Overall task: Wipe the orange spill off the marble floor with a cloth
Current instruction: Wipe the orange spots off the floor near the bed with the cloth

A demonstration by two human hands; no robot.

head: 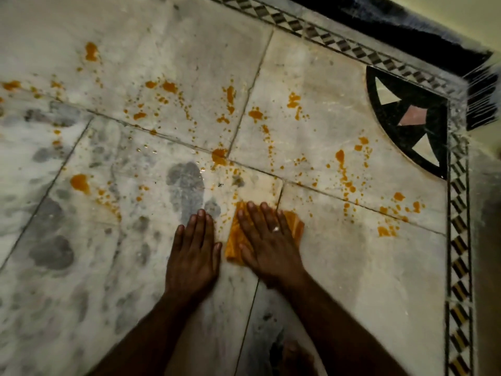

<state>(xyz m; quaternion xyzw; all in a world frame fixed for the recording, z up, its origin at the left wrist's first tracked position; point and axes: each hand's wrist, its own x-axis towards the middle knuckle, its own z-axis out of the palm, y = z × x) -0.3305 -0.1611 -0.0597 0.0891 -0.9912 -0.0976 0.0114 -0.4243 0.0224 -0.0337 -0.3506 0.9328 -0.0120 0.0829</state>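
An orange cloth (294, 225) lies flat on the white marble floor (339, 267), folded into a small pad. My right hand (267, 240) presses down on it with fingers spread, a ring on one finger, covering most of the cloth. My left hand (193, 252) rests flat on the bare floor just left of the cloth, fingers together, holding nothing. The orange spill (219, 156) is scattered as blobs and droplets across the tiles beyond both hands, from the far left to the right border.
A black-and-white patterned inlay border (459, 240) runs along the right and top edges, with a black corner motif (412, 120). A dark skirting and pale wall (406, 20) stand beyond it. Grey veined patches mark the floor at left.
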